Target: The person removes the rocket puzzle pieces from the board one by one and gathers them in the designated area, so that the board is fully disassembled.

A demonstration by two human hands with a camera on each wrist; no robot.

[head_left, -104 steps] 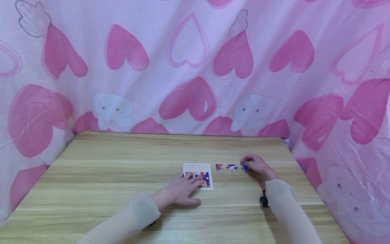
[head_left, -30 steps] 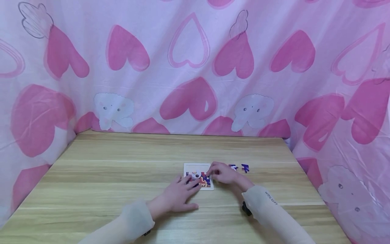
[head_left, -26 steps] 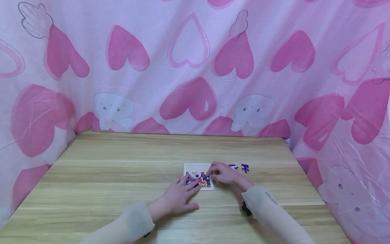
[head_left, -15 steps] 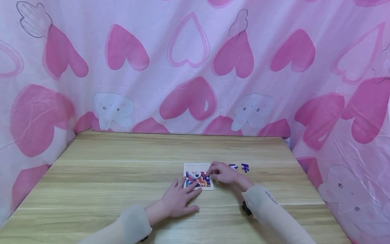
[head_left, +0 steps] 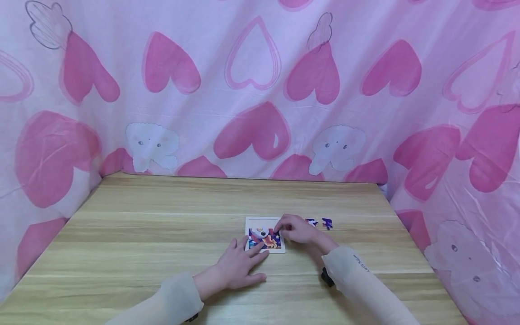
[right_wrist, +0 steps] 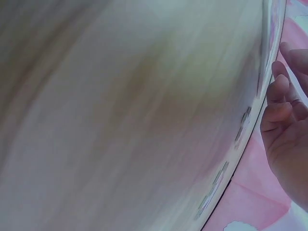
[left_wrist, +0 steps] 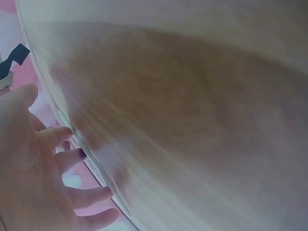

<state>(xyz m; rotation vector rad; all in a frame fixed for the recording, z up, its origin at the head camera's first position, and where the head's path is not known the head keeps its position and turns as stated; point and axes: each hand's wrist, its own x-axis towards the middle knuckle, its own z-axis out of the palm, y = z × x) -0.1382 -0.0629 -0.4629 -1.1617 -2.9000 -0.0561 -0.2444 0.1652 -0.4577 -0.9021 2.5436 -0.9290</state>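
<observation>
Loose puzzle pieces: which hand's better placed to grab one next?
Probably the right hand: it's nearer the loose pieces; the left hand lies farther off, over the puzzle.

Left hand point(head_left: 237, 266) and right hand point(head_left: 299, 229): two hands in all
Pale sleeves point(head_left: 178, 295): two
Dark wrist devices point(head_left: 327, 277): two, one beneath each sleeve
Wood-grained table point(head_left: 170, 225): one
Puzzle tray point(head_left: 260, 218): one
Fitted puzzle pieces point(head_left: 270, 243): several, their seams too small to count
Loose puzzle pieces point(head_left: 327, 221): two
Printed white animals point(head_left: 151, 139): three, two at the back, one at the right
Outlined pink hearts point(head_left: 230, 67): at least three, one cut by the left edge
</observation>
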